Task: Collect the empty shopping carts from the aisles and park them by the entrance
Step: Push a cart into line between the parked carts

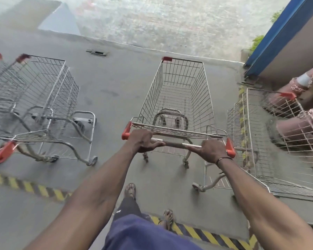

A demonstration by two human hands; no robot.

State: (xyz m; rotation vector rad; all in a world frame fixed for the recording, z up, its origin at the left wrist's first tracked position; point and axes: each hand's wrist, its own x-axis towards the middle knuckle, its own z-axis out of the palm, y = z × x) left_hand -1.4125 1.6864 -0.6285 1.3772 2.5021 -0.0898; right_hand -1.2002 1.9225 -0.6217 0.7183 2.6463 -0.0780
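Between parked carts [43, 98], two hands grip one cart [179, 98].

Flat overcast daylight, soft shadows under centre cart [177, 98]; fisheye bends edges w/ motion blur left & right of it

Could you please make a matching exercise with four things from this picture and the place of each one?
Things:
1. nested carts
2. pushed cart
3. blue wall edge
4. striped floor tape

Places:
A. upper right
B. under the person's feet
C. between the two hands
D. far left

Pairs: 1-D, 2-C, 3-A, 4-B. The left hand and right hand grip the handle.
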